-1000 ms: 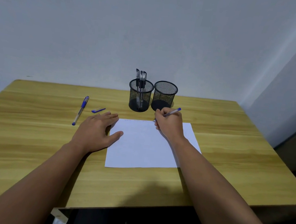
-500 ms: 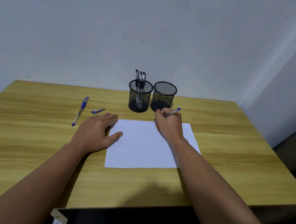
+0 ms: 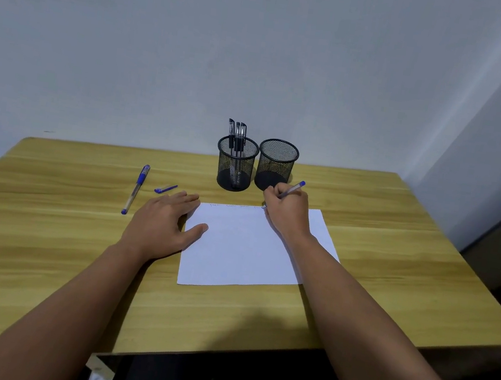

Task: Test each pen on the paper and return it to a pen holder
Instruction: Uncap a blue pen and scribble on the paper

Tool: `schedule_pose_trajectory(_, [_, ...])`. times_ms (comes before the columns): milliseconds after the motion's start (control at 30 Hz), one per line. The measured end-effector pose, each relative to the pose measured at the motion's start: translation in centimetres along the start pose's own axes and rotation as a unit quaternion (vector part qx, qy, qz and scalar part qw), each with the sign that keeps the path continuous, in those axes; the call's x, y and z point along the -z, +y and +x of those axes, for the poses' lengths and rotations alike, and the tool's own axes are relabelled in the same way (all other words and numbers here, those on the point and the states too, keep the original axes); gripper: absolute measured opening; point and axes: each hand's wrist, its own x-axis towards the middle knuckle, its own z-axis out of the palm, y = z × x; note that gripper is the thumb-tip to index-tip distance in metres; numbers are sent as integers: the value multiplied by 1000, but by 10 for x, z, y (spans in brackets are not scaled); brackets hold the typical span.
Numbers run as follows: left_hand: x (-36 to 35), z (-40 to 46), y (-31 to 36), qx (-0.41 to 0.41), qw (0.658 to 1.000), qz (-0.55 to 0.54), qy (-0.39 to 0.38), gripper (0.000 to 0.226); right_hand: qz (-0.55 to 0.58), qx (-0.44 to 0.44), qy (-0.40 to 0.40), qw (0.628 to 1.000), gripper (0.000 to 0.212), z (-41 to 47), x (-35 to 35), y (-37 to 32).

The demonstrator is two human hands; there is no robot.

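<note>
A white sheet of paper [image 3: 244, 249] lies on the wooden table [image 3: 47, 226], with faint scribbles along its far edge. My right hand [image 3: 287, 214] grips a blue pen [image 3: 294, 187], its tip at the paper's far edge. My left hand [image 3: 162, 223] lies flat, fingers apart, thumb on the paper's left edge. Behind the paper stand two black mesh pen holders: the left one [image 3: 236, 164] holds several black pens [image 3: 237, 134], the right one [image 3: 276, 164] looks empty. A capped blue pen [image 3: 135, 189] and a loose blue cap [image 3: 165, 189] lie to the left.
A plain wall runs behind the table. The table's right edge lies near a corner, and a dark gap opens below its front edge.
Hardly anything differs: my right hand with the pen has shifted very slightly along the paper's far edge. My left hand stays flat in place.
</note>
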Motion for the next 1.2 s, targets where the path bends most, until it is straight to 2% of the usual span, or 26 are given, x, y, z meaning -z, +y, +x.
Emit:
schedule_pose_trajectory(167, [0,-1,0,1,1000,2,-1,71,-12,4,15,1000,45,0,0,2])
schedule_pose_trajectory(367, [5,-2,4,7,1000,2,-6,68,81,-77,35,993,41,4,4,-6])
schedule_pose_trajectory(500, [6,-1,5,5,1000,5,-11,68,146,-132,4,980,31,10,8,-12])
schedule_pose_trajectory(567, [6,-2,5,0,1000,8,-7,66,169,-142,-1,975,37,13,11,-21])
schedule_pose_trajectory(667, [9,-1,7,-4,1000,-8,25,54,150,-94,13,984,48,17,16,-40])
schedule_pose_trajectory(733, [11,2,4,-2,997,-3,73,50,132,-66,13,989,49,18,20,-52])
schedule_pose_trajectory(833, [19,17,-9,44,987,64,142,41,140,-47,1,989,43,15,22,-66])
schedule_pose_trajectory(933, [30,29,-21,157,974,149,75,34,171,-74,-36,982,30,8,24,-83])
schedule_pose_trajectory(1033, [35,33,-29,203,958,202,-2,31,198,-97,-77,972,24,4,22,-87])
schedule_pose_trajectory(1100, [33,32,-33,203,956,211,-5,28,210,-102,-84,969,21,2,20,-86])
schedule_pose_trajectory(1200, [31,29,-33,192,960,201,35,20,198,-93,-89,972,19,-5,19,-85])
